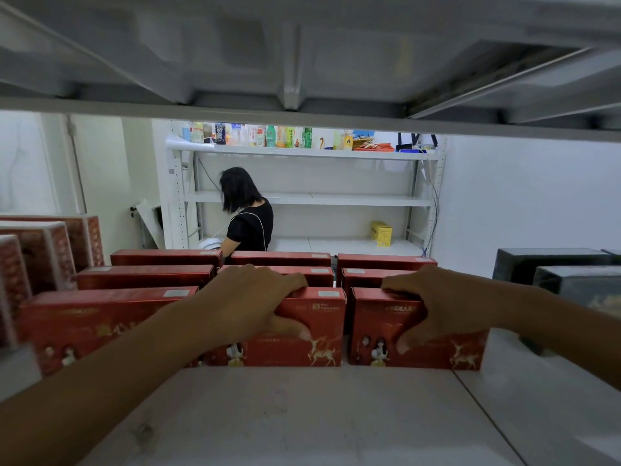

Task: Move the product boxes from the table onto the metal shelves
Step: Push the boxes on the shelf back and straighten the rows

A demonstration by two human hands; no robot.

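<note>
While both hands are on separate cartons at the front of the shelf board (302, 415), the obvious risk is in the spacing. The left hand (250, 304) grips the middle red box (302, 331), and the right hand (447, 304) grips the right red box (430, 344); the two stand upright just beside each other with a narrow gap between. A push that runs crooked could jam one corner against its neighbour, or shove into the rear rows of red boxes (279, 258) standing close behind and tip them back off the far edge, since that side looks open to the room. A third box, the left red box (100, 317), sits hard against the middle one, so a sideways nudge would carry through to it too.

Both forearms reach in level from the near edge, under the upper shelf (302, 119). Each hand drapes over the top rim of its box, fingers curled over the upper face and thumb pressed on the front panel, so both are clamped rather than resting flat. Dark boxes (571, 280) stand at the right end, well apart from the right hand. Across the room a person in black (250, 227) faces another rack (302, 200).
</note>
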